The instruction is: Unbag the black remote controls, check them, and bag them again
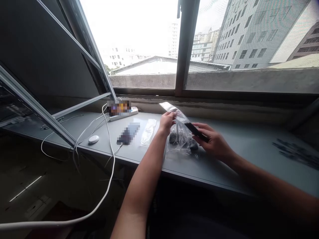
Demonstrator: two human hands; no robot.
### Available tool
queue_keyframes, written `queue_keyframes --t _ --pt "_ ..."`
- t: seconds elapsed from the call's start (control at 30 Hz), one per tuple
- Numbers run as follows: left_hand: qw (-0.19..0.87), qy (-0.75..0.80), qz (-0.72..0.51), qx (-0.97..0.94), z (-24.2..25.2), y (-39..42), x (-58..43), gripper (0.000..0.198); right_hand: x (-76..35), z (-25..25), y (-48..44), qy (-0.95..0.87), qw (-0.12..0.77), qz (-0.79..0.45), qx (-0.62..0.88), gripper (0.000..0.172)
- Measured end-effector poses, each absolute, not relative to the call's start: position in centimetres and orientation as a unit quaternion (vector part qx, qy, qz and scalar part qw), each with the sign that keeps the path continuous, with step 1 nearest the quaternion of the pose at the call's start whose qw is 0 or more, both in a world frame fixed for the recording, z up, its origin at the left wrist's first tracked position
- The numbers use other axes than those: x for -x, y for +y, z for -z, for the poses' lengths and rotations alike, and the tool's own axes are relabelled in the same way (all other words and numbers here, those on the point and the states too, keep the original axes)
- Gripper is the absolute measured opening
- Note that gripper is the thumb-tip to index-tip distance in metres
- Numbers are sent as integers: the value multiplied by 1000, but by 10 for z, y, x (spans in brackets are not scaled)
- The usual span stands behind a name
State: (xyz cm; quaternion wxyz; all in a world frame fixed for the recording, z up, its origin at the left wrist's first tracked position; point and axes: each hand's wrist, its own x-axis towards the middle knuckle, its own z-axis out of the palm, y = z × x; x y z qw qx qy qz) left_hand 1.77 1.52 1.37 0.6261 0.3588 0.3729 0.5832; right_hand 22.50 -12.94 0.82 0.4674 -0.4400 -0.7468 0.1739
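Observation:
My left hand (167, 122) is closed on a clear plastic bag (176, 112), held up at a slant over the table. In my right hand (214, 142) is a flat, dark, bar-shaped object (196, 131), gripped between thumb and fingers. Its upper end meets the lower end of the bag; whether it sits partly inside, I cannot tell. Just below both hands lies a larger clear bag (180, 147) with dark grey contents (174, 134) showing through. What exactly those contents are is unclear.
Left of my hands lies a flat white plastic packet (149, 132). Beyond it are a blurred-out phone-like item (128, 133), a white oval case (94, 139) and a power strip (124, 113). A white cable (113, 166) loops past the table edge. Dark thin items (296, 152) lie far right.

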Motion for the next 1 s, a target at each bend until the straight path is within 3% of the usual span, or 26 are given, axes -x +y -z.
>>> queue_keyframes --t 0.13,0.23,0.37,0.53,0.67,0.87,1.0 --pt "568 370 -674 -293 -17 20 -10 31 -225 -10 -132 -718 479 -206 460 36" --pt "561 379 -690 -256 -18 20 -6 26 -227 -12 -132 -657 482 -318 485 41" --pt "606 347 -663 -268 -19 16 -7 25 -228 -17 -129 -536 507 -478 476 46" --pt "690 295 -590 -299 -23 6 -12 47 -223 -19 -127 -460 528 -553 451 36" --pt "732 278 -554 -282 -26 2 -13 49 -223 -18 -126 -457 522 -552 462 34" --pt "728 274 -569 -265 -26 4 -12 32 -229 -15 -128 -550 480 -461 504 56" --pt "711 288 -574 -288 -26 5 -12 45 -224 -15 -133 -637 479 -375 473 46"
